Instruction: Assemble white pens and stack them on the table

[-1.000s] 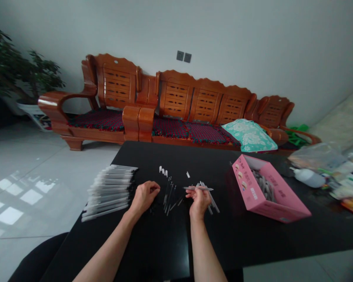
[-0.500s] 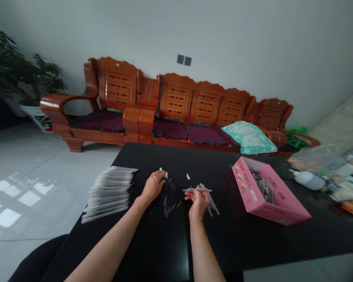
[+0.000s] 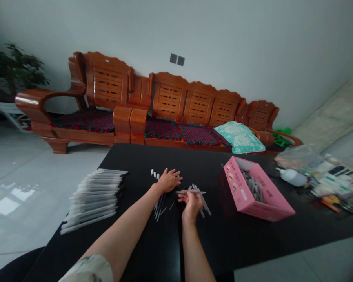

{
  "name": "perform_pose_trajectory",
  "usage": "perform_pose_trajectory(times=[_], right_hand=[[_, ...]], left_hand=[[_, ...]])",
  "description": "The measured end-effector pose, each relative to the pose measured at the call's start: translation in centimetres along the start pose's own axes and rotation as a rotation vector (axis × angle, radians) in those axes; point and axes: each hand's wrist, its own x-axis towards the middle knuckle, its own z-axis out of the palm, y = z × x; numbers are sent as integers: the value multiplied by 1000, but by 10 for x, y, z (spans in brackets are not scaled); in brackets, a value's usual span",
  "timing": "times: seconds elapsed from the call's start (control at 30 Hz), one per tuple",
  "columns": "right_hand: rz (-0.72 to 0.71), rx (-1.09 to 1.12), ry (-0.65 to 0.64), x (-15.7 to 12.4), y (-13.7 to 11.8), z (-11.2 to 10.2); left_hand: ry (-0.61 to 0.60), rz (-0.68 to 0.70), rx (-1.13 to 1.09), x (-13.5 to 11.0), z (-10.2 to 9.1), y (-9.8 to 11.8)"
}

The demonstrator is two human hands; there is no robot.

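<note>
My right hand (image 3: 191, 202) is closed on a clear pen barrel (image 3: 191, 192), held level just above the black table (image 3: 194, 239). My left hand (image 3: 168, 180) reaches past it and lies low over the table with its fingers stretched out. Whether anything is under those fingers is hidden. Small white caps (image 3: 154, 174) stand just left of the left hand. Thin refills (image 3: 159, 204) lie below it. A few more barrels (image 3: 202, 199) lie by the right hand.
A fan of finished pens (image 3: 94, 196) lies at the table's left edge. A pink open box (image 3: 254, 192) with several barrels stands to the right, then a white bottle (image 3: 291, 177) and packets. Wooden sofas (image 3: 176, 109) stand behind the table.
My left hand has moved forward and to the right, from near the refills to beyond the caps, and its fingers have opened. The right hand keeps the barrel. The camera has swung slightly right.
</note>
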Motion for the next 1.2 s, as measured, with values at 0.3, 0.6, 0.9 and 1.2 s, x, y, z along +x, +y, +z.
perform_pose_trajectory(times=[0.3,0.6,0.9,1.2], right_hand=[[-1,6,-26,-2,-4,6],[1,3,-48,-4,-5,6],[-2,-37,-81,-6,-3,7],[-7,-74,-170,-10,-5,9]], left_hand=[[82,-284,-60,-49,-14,-62],[241,-260,-114,-111,-13,-38],[533,-420,-271,-144,-21,-25],[457,-635,-174,-148,-16,-25]])
